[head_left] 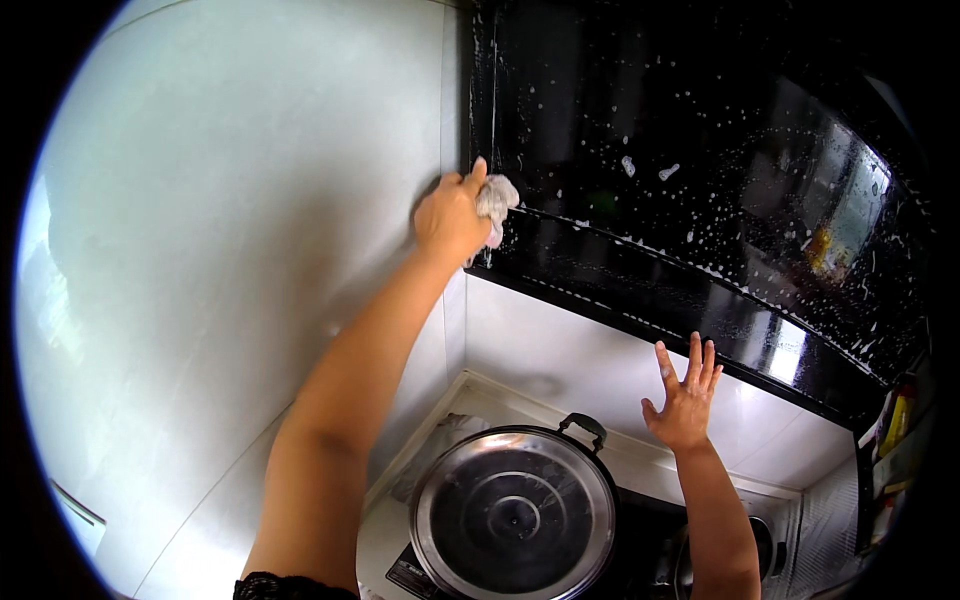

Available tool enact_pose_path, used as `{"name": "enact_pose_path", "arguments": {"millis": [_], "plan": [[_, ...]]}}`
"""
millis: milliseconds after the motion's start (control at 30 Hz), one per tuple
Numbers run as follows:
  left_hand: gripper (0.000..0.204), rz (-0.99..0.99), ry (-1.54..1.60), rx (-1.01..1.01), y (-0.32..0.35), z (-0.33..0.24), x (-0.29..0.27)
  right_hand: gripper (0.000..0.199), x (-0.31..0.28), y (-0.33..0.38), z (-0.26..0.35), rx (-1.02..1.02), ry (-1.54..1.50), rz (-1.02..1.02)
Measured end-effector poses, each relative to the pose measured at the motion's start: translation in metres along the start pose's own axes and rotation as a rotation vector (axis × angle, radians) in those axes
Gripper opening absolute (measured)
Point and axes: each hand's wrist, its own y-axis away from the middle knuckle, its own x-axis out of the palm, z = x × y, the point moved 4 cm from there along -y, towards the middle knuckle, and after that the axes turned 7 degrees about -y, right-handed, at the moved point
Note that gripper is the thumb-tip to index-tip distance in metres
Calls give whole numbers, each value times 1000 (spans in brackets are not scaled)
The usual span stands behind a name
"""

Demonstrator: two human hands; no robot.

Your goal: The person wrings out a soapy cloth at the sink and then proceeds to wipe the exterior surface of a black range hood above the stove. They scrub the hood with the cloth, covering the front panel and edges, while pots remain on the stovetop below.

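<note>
Head view: left fingers [479,175] hold cloth [498,196] against black panel [680,205].

We see a crumpled pale grey cloth [497,198] bunched against the left end of a glossy black panel [590,110], its face white-streaked and foam-flecked.

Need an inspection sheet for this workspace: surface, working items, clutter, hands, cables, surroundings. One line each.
Surface: glossy black panel, spotted and streaked with white suds.
Working items: crumpled pale cloth at the panel's left edge.
Clutter: wide lidded pan below; packages at far right, details unclear.
Hands: left hand grips the cloth; right hand open, fingers spread, contact with the panel unclear.
Cables: nothing seen.
Surroundings: pale wall at left.
</note>
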Motion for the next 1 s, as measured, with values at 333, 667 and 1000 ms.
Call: {"name": "enact_pose_path", "arguments": {"millis": [333,667,1000], "plan": [[70,58,-15,-24,-7,-3,-3,96,1,1,-1,1,4,10],[76,135,-145,11,-15,-3,-6,96,0,1,-3,-1,-11,5],[70,-31,-81,71,-32,-13,-28,99,7,1,-1,0,-11,-18]]}}
